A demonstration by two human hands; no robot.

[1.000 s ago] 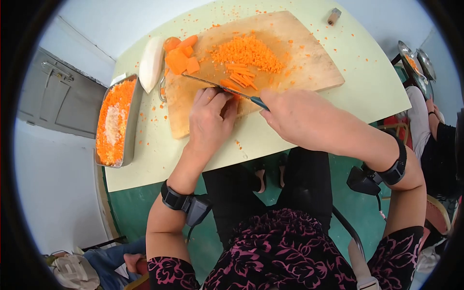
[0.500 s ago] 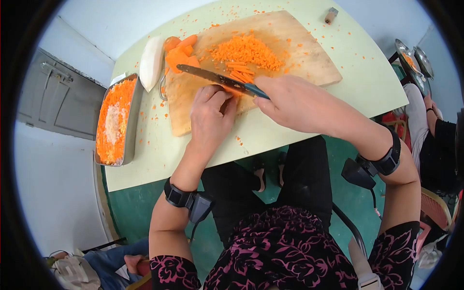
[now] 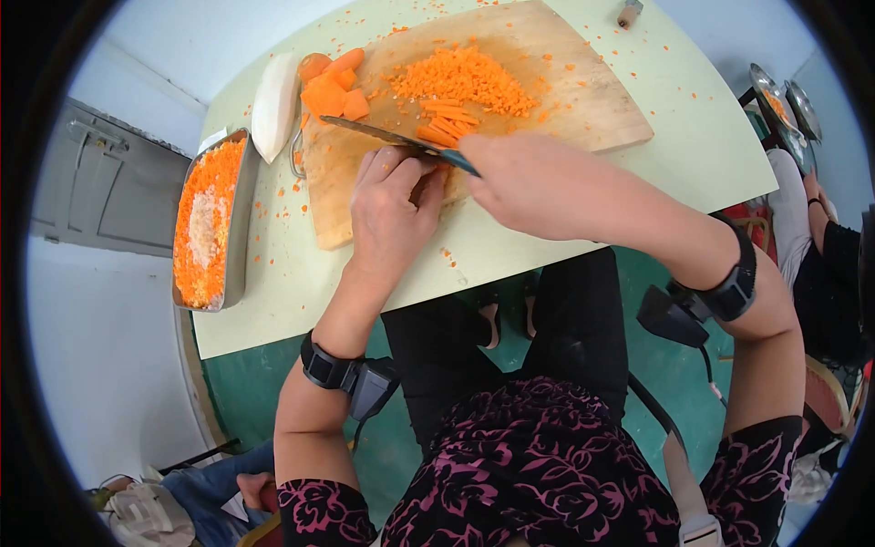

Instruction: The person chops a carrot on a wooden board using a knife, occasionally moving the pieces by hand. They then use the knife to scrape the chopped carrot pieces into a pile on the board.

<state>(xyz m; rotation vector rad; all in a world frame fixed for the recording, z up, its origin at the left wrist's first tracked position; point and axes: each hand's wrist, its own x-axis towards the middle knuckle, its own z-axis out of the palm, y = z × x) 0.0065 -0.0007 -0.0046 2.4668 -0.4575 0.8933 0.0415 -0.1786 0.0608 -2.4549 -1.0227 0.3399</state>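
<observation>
My right hand (image 3: 510,182) is closed around the handle of a knife (image 3: 374,132), whose dark blade points left over the wooden board (image 3: 583,68). Beside the blade, my left hand (image 3: 396,201) is closed with curled fingers on the board's near edge; bits of orange show by its fingertips, but what it holds is hidden. Carrot sticks (image 3: 445,123) lie just beyond the knife, and a pile of chopped carrot (image 3: 465,80) is behind them. Larger carrot pieces (image 3: 330,91) rest at the board's left corner.
A metal tray (image 3: 241,214) of chopped carrot with a pale heap stands at the table's left. A peeled white radish (image 3: 275,105) lies near it. At the far edge is a small brown object (image 3: 629,14). Seated people (image 3: 825,246) are partly visible at both sides.
The knife's blade has turned to show more of its edge, its handle end slightly lower and left. Board, table and tray appear shifted slightly up and left in view.
</observation>
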